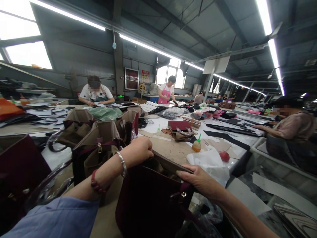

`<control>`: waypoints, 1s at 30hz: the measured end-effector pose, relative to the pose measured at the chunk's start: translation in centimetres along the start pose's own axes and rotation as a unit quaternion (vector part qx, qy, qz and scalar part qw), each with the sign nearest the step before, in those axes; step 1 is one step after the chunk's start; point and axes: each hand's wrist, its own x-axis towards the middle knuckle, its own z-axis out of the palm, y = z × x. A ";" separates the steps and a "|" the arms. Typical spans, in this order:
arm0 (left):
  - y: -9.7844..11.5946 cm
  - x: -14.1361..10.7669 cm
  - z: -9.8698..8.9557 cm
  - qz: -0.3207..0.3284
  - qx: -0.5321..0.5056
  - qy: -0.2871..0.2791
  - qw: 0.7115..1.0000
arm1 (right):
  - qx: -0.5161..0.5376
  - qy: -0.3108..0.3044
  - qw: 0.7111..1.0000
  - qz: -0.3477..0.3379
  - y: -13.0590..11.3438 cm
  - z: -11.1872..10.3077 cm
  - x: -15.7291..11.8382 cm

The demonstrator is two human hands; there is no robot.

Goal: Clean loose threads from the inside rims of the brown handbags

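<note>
A dark maroon handbag (151, 198) stands upright in front of me, its mouth open and its tan lining showing. My left hand (141, 148) is closed on the bag's far rim at the left, fingers curled down. At the right end of the same rim, my right hand (195, 177) pinches the edge, thumb on top. A strap with a metal fitting (183, 194) hangs from the bag's side below my right hand. Beside my left forearm stand several similar bags, one with a tan inside and a zip pull (99, 147). The handbag's lower part is in shadow.
On the worktable (170, 145) lie a glue bottle with a green tip (196, 144), a red round object (224, 156), a folded maroon bag (179, 127) and white plastic (210, 162). Co-workers sit or stand around it. A pale crate (279, 158) is at the right.
</note>
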 end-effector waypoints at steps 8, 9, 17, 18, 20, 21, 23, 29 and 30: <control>-0.4 0.3 0.1 0.013 -0.048 0.009 0.999 | -0.003 0.000 1.000 -0.003 0.1 -0.1 -0.1; -0.4 0.2 0.1 0.015 -0.054 0.011 0.998 | -0.006 0.003 1.000 -0.004 0.0 0.0 -0.1; -0.6 0.0 0.2 0.029 -0.050 0.011 0.998 | -0.017 0.016 1.000 -0.017 0.1 0.1 -0.1; -0.6 0.0 0.2 0.030 -0.050 0.010 0.998 | -0.014 0.015 1.000 -0.015 0.2 0.1 -0.1; -0.6 0.0 0.1 0.031 -0.053 0.009 0.998 | -0.007 0.009 1.000 -0.013 0.2 0.0 -0.1; -0.6 0.0 0.2 0.032 -0.057 0.010 0.998 | -0.007 0.006 1.000 -0.014 0.2 0.0 -0.1; -0.6 -0.1 0.2 0.034 -0.068 0.009 0.997 | -0.017 0.011 1.000 -0.017 0.2 0.0 0.0; -0.8 -0.6 0.3 0.016 -0.029 0.042 0.999 | -0.035 0.016 0.999 -0.008 -0.1 0.2 0.0; -0.9 -0.7 0.3 0.010 -0.019 0.051 0.998 | -0.038 0.017 0.999 -0.012 -0.1 0.3 -0.1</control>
